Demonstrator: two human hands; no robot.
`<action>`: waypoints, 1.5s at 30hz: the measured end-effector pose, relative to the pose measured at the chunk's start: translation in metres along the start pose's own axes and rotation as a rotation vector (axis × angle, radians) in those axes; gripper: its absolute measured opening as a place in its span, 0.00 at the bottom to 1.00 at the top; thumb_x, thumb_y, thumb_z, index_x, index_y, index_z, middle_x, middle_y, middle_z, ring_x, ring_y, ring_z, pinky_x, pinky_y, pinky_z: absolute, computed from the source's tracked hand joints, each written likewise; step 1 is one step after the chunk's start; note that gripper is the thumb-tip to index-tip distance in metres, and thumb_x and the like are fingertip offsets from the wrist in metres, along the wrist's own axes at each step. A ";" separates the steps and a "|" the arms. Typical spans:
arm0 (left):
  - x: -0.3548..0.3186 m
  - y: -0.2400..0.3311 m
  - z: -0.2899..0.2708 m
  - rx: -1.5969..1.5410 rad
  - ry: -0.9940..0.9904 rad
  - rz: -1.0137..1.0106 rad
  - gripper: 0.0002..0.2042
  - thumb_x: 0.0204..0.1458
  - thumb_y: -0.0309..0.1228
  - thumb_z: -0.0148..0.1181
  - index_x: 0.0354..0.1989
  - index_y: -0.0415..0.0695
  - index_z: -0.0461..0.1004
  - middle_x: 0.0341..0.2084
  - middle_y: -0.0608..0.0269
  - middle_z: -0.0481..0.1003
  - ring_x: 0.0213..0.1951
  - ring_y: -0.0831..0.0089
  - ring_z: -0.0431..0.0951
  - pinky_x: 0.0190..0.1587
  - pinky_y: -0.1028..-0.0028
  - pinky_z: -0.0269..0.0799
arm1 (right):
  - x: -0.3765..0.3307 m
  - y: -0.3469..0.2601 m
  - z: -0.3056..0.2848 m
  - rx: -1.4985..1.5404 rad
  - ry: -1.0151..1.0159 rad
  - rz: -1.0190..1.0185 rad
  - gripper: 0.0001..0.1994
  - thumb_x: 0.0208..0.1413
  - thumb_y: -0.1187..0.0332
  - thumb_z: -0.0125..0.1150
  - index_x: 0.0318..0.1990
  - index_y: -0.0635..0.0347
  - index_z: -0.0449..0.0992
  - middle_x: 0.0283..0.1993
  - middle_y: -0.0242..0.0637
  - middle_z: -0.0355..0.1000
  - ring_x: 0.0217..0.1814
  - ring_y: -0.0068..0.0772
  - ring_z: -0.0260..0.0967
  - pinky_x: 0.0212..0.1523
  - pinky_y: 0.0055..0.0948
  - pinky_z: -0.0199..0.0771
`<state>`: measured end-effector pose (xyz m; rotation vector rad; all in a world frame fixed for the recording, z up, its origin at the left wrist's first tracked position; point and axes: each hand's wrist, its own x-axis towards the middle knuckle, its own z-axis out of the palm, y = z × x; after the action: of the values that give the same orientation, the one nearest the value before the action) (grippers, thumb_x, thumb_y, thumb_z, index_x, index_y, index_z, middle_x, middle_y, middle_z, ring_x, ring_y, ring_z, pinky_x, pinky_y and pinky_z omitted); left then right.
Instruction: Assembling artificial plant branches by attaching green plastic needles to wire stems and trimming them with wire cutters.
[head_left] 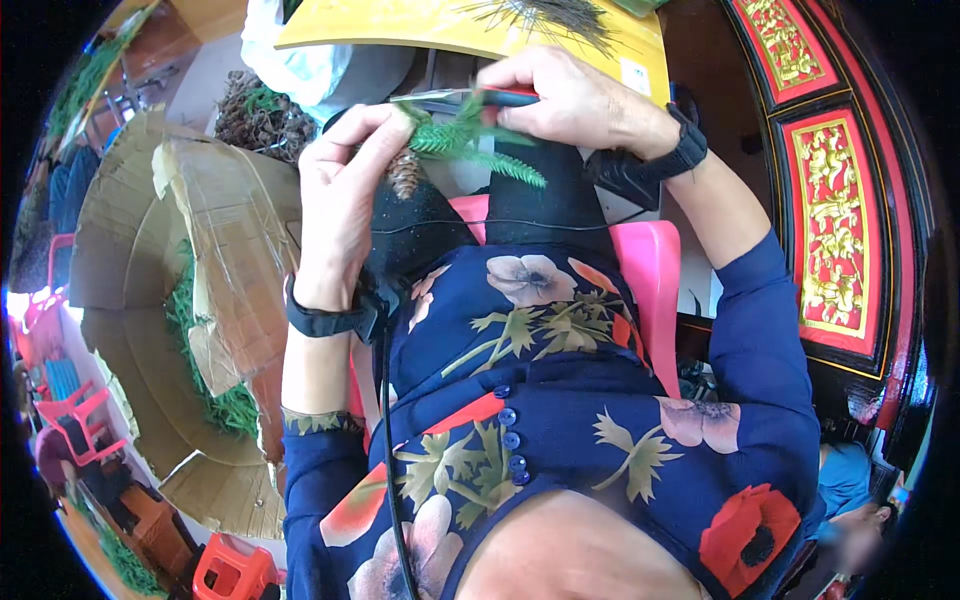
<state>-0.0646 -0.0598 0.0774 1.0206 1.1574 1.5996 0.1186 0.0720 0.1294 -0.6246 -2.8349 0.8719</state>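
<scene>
My left hand (347,185) is closed, pinching an artificial pine sprig (462,138) between thumb and fingers. A small brown pine cone (403,175) hangs just below those fingertips. In my right hand (575,105) is a hand tool (513,98) with a red and dark handle. Its slim metal end reaches left across the top of the sprig, close to my left fingertips. Whether it is pliers or scissors I cannot tell. Both hands are held over my lap, and the sprig's right part is slightly blurred.
A yellow table (400,32) ahead carries a bunch of thin dark wires (550,18). To the left are a large open cardboard box (135,230) with green sprigs (228,405), a heap of pine cones (265,120) and a white plastic bag (300,70). Another person (850,490) appears at lower right.
</scene>
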 end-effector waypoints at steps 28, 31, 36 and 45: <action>0.000 -0.007 0.004 0.550 0.295 0.447 0.04 0.48 0.22 0.62 0.32 0.37 0.77 0.23 0.70 0.70 0.26 0.86 0.68 0.30 0.83 0.64 | -0.010 -0.013 0.030 -0.052 0.057 0.136 0.11 0.53 0.65 0.51 0.35 0.67 0.71 0.28 0.50 0.70 0.31 0.49 0.68 0.35 0.41 0.67; -0.003 0.000 0.008 0.600 0.287 0.447 0.04 0.48 0.22 0.62 0.32 0.37 0.77 0.23 0.70 0.69 0.27 0.85 0.68 0.30 0.83 0.64 | -0.008 -0.017 0.024 -0.039 0.012 0.162 0.12 0.53 0.65 0.51 0.35 0.67 0.71 0.28 0.50 0.70 0.31 0.49 0.68 0.35 0.41 0.67; 0.003 -0.008 0.000 0.424 0.213 0.341 0.04 0.49 0.23 0.61 0.33 0.36 0.77 0.24 0.71 0.70 0.28 0.85 0.69 0.31 0.83 0.65 | -0.009 -0.012 0.024 -0.088 0.056 0.109 0.11 0.53 0.65 0.51 0.35 0.66 0.71 0.28 0.51 0.70 0.32 0.49 0.68 0.35 0.40 0.67; 0.004 -0.012 -0.001 0.186 0.206 0.206 0.05 0.49 0.23 0.61 0.33 0.37 0.78 0.26 0.69 0.74 0.29 0.84 0.70 0.34 0.83 0.66 | -0.009 -0.012 0.025 -0.138 0.081 0.073 0.11 0.54 0.65 0.51 0.35 0.66 0.71 0.28 0.50 0.70 0.32 0.50 0.68 0.35 0.40 0.67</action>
<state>-0.0644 -0.0544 0.0664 1.1450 1.3983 1.8183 0.1173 0.0459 0.1153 -0.7667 -2.8326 0.6483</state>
